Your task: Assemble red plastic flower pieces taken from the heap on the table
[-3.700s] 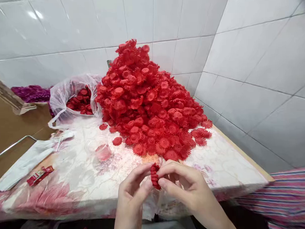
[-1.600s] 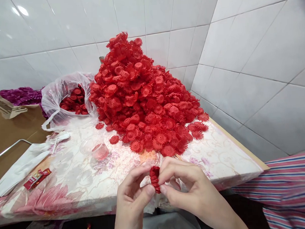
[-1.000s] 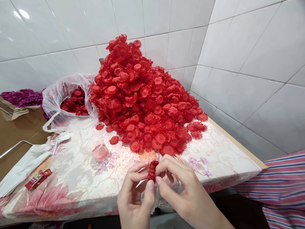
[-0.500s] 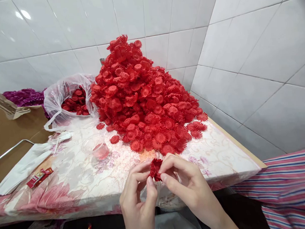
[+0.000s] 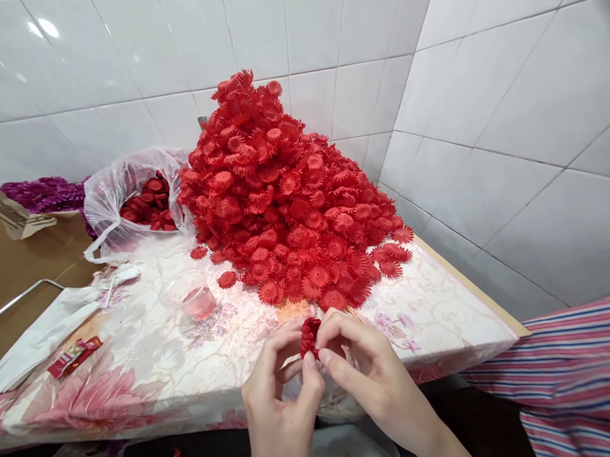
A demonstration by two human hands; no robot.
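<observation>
A small dark red fabric flower with curled petals is held up just past the table's front edge. My left hand pinches its left and lower side between thumb and fingers. From the other side, the thumb and forefinger of my right hand close on its petals. Behind the hands rises a tall heap of flat red flower pieces with fringed edges. A few loose ones lie at the heap's foot, close to my fingers.
A clear plastic bag of darker red flowers stands left of the heap. Nearer are a small clear cup with pinkish contents and red wrappers. A cardboard box and purple flowers sit far left; striped cloth hangs at right.
My left thumb has shifted up and right against the flower. The flower has turned slightly and looks narrower, while both hands keep their hold. The view has drifted a little.
</observation>
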